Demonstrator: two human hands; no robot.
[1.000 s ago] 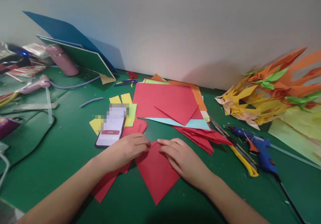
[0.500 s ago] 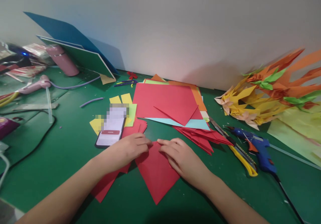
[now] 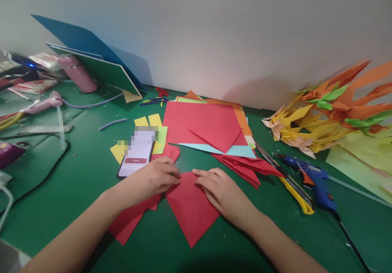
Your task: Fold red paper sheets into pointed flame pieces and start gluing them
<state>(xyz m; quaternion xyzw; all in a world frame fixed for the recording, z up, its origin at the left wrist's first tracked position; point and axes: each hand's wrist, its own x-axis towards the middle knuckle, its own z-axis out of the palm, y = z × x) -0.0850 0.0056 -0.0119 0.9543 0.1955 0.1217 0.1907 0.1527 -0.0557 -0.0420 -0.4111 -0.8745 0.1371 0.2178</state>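
Observation:
A red sheet of paper point(image 3: 192, 214) lies before me with one corner pointing toward me, and its far edge runs between my two hands. My left hand point(image 3: 161, 176) is closed at the paper's upper left edge, fingertips bent down onto it. At the upper right edge, my right hand point(image 3: 217, 189) has its fingers curled over the paper, the index fingertip at the far corner. Both thumbs are hidden. Under my left forearm are more red paper pieces point(image 3: 130, 224), partly covered.
A phone point(image 3: 134, 160) rests on yellow and red papers at left. Ahead lies a stack of coloured sheets point(image 3: 202, 120), with folded red pieces point(image 3: 245, 167) beside it. A yellow utility knife point(image 3: 295, 193), a blue glue gun point(image 3: 320, 187) and paper flowers point(image 3: 324, 114) are at right.
My left hand has slid slightly left along the paper's upper edge, uncovering more of it. My right hand and the red paper stay nearly still.

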